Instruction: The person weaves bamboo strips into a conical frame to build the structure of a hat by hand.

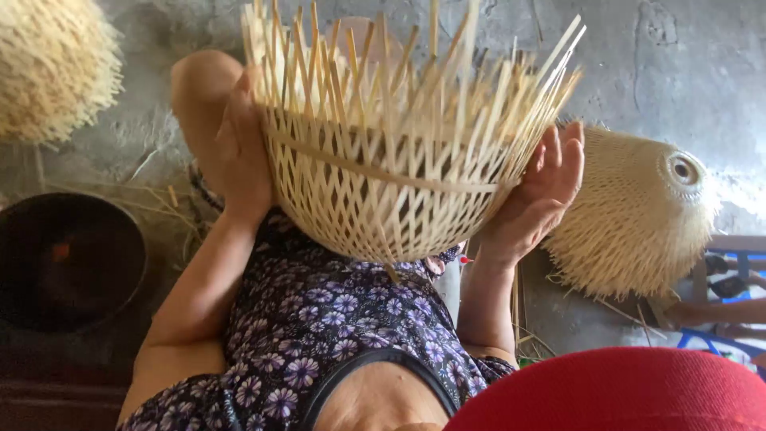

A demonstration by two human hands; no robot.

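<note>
Between two raised hands, at the centre of the head view, sits a half-woven bamboo basket, held up over the person's lap. Left hand presses flat against the basket's left wall, fingers spread upward along the weave. Right hand cups the right wall from below and outside, palm open, fingers pointing up. Neither hand is closed around anything; both simply brace the basket from opposite sides, well apart from each other.

By the look of it, the rounded bowl of the basket is already woven in an open diamond lattice, and a single horizontal strip runs around it partway up. Above that strip the pale bamboo strips stand loose and uneven, fanning outward, so the rim appears unfinished and untrimmed.

On the grey concrete floor, to the right, lies a similar woven bamboo piece on its side with a fringe of loose ends. Another bristly bamboo piece shows at far left. Below it sits a dark round basin.
</note>
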